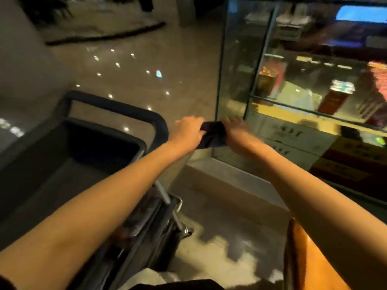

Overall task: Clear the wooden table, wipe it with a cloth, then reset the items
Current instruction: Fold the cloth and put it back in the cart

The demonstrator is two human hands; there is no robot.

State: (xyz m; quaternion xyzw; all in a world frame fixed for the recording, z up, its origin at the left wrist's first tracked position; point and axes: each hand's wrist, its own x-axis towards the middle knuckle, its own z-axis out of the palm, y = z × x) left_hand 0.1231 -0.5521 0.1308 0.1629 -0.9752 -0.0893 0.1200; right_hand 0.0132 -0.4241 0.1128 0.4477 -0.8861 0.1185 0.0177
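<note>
Both hands hold the dark cloth [213, 136], dead ahead at 12 o'clock: your left hand [188, 130] grips its 9 o'clock end, right hand [236, 129] its 3 o'clock end, fingers curled. Long axis 9-to-3. Cart [104, 143] at its 8 o'clock.

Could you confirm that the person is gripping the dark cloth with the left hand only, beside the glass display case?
Not quite: the head view shows the left hand and the right hand each gripping an end of the dark cloth, beside the glass display case.
</note>
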